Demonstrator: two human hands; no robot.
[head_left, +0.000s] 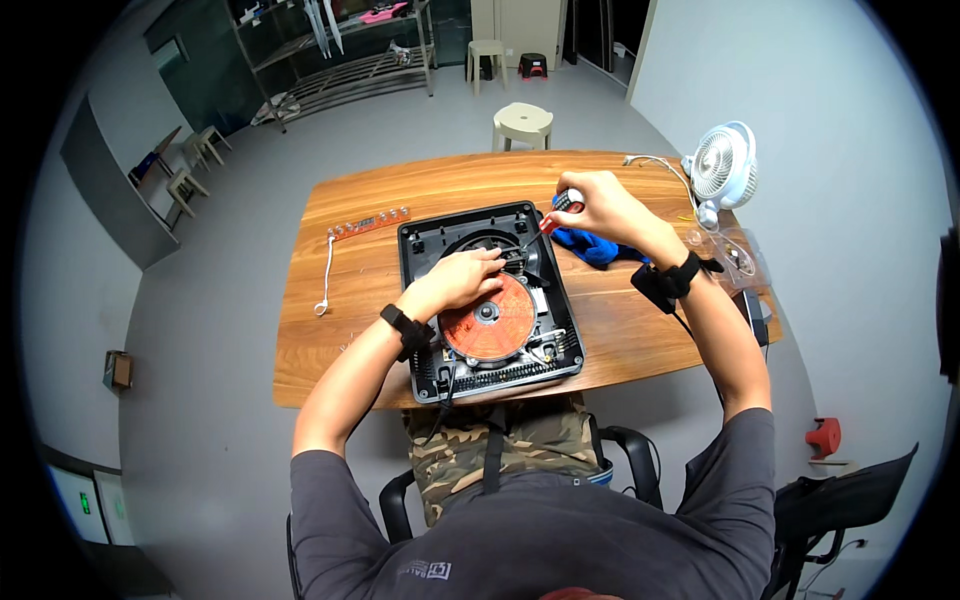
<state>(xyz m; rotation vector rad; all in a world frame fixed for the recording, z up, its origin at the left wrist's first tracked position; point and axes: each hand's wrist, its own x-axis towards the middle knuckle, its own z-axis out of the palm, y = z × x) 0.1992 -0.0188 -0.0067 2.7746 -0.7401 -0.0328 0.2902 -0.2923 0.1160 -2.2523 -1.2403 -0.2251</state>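
In front of me on the table lies an opened induction cooker, its black housing [567, 325] facing up. A round copper-red coil [488, 330] fills the near half of it. My left hand [462, 278] lies over the coil's far edge with its fingers stretched toward the dark parts beyond; what sits under the fingertips is hidden. Above the housing's far right side, my right hand [603, 203] is closed around a screwdriver [546, 226] with a red and black handle. Its shaft slants down and left into the housing, near the left fingertips.
A blue cloth [592, 247] lies right of the housing. On the left is a narrow circuit strip [372, 221] with a white cable [327, 275]. At the table's right end stand a white fan [722, 165] and a black box [750, 315].
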